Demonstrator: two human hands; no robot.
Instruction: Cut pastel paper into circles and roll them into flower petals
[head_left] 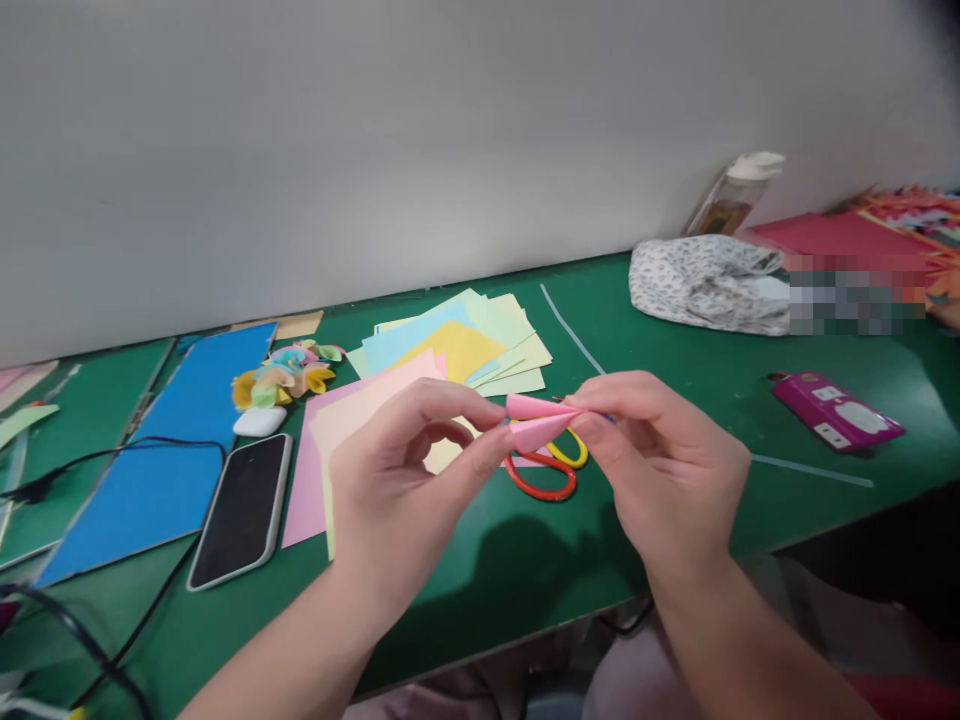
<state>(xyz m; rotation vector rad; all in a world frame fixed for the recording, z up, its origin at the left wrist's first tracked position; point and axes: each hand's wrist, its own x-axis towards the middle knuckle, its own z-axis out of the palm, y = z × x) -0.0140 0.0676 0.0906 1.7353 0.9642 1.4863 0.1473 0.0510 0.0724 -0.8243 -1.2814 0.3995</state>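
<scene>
A small folded piece of pink paper [534, 432] is held in the air between my two hands, its folds spread apart on the left and pinched together on the right. My left hand [412, 470] grips its wider end between thumb and forefinger. On the narrow end, the thumb and forefinger of my right hand [667, 460] are closed. Beneath the paper lie scissors with one red handle loop [544, 492] and one yellow loop [576, 450]; my hands and the paper hide the rest of them.
Coloured paper sheets [450, 350] are piled behind my hands. Leftward lie paper petals [285, 372], a white case [259, 421], a phone [241, 510], a blue board [161, 460] and black cables. At right are a purple object [836, 410], a patterned cloth pouch [697, 285] and a bottle [735, 195].
</scene>
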